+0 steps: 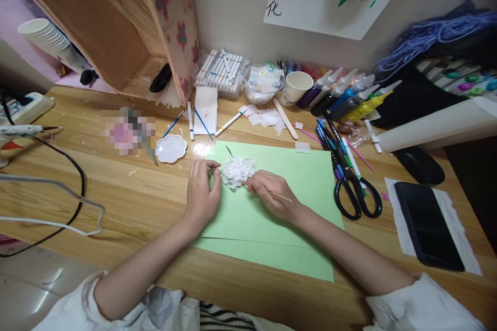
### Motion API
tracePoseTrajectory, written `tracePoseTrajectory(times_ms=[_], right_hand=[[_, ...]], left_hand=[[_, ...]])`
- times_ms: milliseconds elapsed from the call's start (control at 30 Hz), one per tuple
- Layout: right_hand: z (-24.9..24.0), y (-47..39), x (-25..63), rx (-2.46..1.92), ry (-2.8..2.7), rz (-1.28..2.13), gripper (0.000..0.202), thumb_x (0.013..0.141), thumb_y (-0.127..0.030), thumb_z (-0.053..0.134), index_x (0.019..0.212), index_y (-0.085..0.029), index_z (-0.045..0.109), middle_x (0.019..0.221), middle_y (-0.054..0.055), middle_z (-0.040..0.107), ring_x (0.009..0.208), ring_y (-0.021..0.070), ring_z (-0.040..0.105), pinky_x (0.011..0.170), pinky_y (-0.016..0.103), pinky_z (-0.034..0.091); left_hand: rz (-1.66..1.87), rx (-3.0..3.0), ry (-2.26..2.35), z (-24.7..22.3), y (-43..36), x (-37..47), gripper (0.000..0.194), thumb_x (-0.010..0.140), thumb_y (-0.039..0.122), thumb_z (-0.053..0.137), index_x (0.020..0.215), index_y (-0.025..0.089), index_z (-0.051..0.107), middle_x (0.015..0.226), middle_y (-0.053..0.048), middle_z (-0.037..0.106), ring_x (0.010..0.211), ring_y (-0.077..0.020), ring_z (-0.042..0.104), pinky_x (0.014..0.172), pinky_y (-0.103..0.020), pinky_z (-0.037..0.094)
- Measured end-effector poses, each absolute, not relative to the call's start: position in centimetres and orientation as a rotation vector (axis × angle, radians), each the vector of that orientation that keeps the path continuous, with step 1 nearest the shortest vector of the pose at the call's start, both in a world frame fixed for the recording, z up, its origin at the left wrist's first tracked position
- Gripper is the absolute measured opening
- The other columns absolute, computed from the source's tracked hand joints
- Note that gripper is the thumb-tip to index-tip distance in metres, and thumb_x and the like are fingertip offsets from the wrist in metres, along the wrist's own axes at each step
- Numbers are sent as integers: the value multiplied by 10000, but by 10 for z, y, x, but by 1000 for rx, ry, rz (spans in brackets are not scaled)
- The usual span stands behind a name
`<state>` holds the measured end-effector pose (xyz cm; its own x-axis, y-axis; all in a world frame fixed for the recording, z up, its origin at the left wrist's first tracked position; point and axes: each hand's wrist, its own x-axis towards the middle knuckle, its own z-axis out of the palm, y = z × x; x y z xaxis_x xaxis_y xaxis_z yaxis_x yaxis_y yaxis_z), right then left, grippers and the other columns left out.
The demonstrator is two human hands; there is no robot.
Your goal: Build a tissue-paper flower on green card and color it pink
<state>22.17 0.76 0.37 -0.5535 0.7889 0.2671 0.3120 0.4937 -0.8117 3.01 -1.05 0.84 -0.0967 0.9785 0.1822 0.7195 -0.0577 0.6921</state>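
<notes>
On light green paper (pixel 295 217) lies a ruffled white clump like a paper flower (pixel 237 171), with a short dark stroke on the paper above it. My left hand (pixel 204 191) rests at the clump's left edge, thumb and index finger apart and fingertips beside or against it; I cannot tell which. With pinched fingers, my right hand (pixel 274 194) holds a thin wooden stick (pixel 282 197), its front end at the clump's lower right side. The exact tip is hard to make out. A small white scalloped palette (pixel 171 148) sits beyond my left hand.
Black-handled scissors (pixel 357 196) and several pens lie right of the paper, with a phone (pixel 429 225) farther right. Behind stand a marker box (pixel 223 73), a paper cup (pixel 297 88) and paint bottles (pixel 345 93). Cables (pixel 83 181) cross the left side.
</notes>
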Motion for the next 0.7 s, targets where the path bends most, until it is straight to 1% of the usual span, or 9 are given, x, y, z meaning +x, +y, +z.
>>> tracePoseTrajectory(times_ms=[133, 300, 400, 500, 600, 700], right_hand=[[10, 13, 217, -932, -2153, 958, 369, 976, -297, 269, 706, -190, 497, 633, 18, 519, 631, 140, 497, 648, 260, 380], [28, 24, 202, -1107, -2173, 1040, 394, 968, -303, 277, 649, -190, 477, 608, 7, 529, 581, 128, 505, 607, 244, 359], [38, 34, 190, -1250, -2117, 1122, 440, 964, -320, 310, 578, -187, 473, 541, -14, 510, 525, 112, 486, 591, 238, 346], [43, 43, 179, -1368, -2138, 1100, 477, 958, -324, 341, 524, -181, 477, 481, -17, 493, 485, 108, 467, 579, 246, 332], [47, 44, 178, -1337, -2166, 1051, 476, 947, -312, 370, 505, -177, 485, 462, -17, 487, 473, 105, 456, 562, 248, 327], [52, 39, 196, -1191, -1997, 1053, 481, 958, -348, 340, 538, -178, 499, 485, -22, 492, 474, 98, 470, 539, 233, 353]], left_hand=[[957, 1734, 1863, -2, -6, 25, 130, 865, 130, 419, 960, 184, 491, 970, -66, 548, 953, -207, 505, 826, -355, 422], [948, 1745, 1845, -5, -6, 25, 163, 849, 94, 399, 956, 179, 488, 963, -67, 550, 966, -209, 505, 870, -379, 414], [944, 1753, 1840, -5, -7, 25, 183, 841, 78, 388, 955, 180, 487, 964, -70, 550, 969, -210, 505, 881, -388, 413], [941, 1760, 1841, -5, -7, 25, 206, 829, 67, 389, 976, 179, 479, 979, -76, 546, 974, -213, 504, 885, -392, 417], [929, 1779, 1842, -5, -7, 25, 231, 814, 54, 388, 992, 173, 475, 985, -80, 542, 977, -215, 500, 893, -393, 415], [922, 1787, 1840, -6, -7, 24, 247, 805, 45, 383, 997, 168, 476, 987, -81, 542, 975, -217, 498, 890, -390, 415]])
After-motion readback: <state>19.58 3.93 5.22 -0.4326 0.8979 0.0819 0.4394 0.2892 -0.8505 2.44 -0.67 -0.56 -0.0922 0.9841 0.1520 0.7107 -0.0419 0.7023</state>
